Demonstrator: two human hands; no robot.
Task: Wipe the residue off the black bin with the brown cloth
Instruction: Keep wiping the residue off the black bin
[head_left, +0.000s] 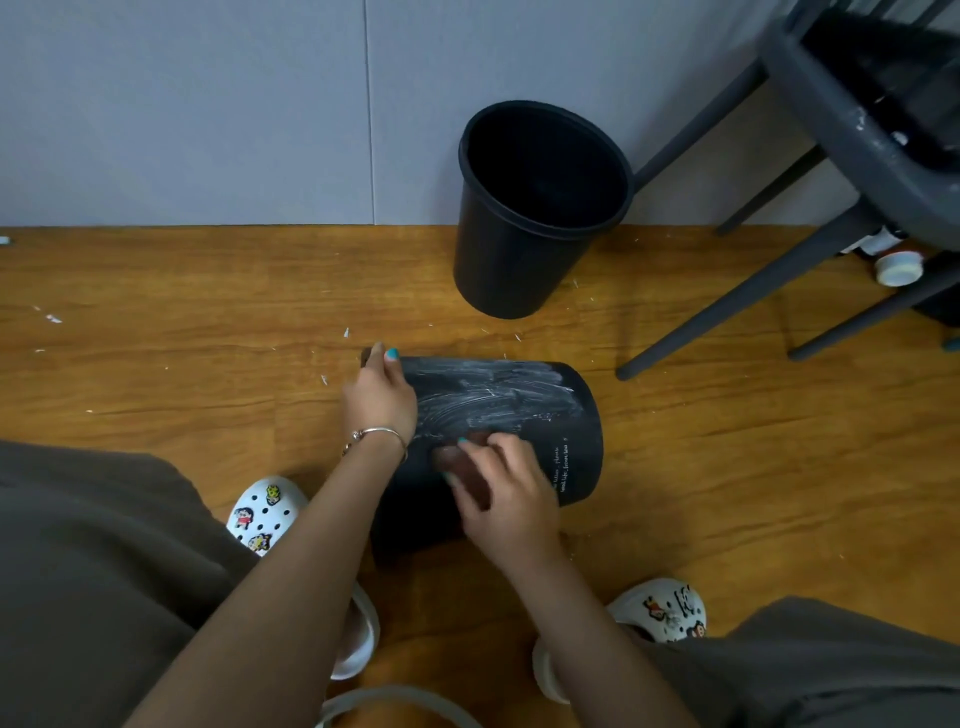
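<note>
1. Nearest the camera are the person's knees in brown trousers and two white clogs (265, 512) with cartoon charms, planted on the wooden floor (727, 467) either side of the work.
2. The black bin (519, 410) lies on its side on the floor between the feet, its closed base to the right with some small white lettering near that end. A broad patch of white smeared residue (498, 395) covers the upper, far side of its wall.
3. The left hand (382, 395) grips the bin's far left end, fingers curled over the rim, steadying it.
4. The right hand (506, 488) presses the brown cloth (457, 462) against the bin's near side, fingers curled round it; the hand is blurred, so it is likely mid-stroke.
5. Judged from this, the wiping step is under way and far from finished, since most of the residue lies beyond the cloth.
6. The next move calls for carrying the cloth up across the white patch, or rolling the bin toward the body.
7. A second black bin (535, 208) stands upright by the wall, near grey chair legs (727, 312).
</note>
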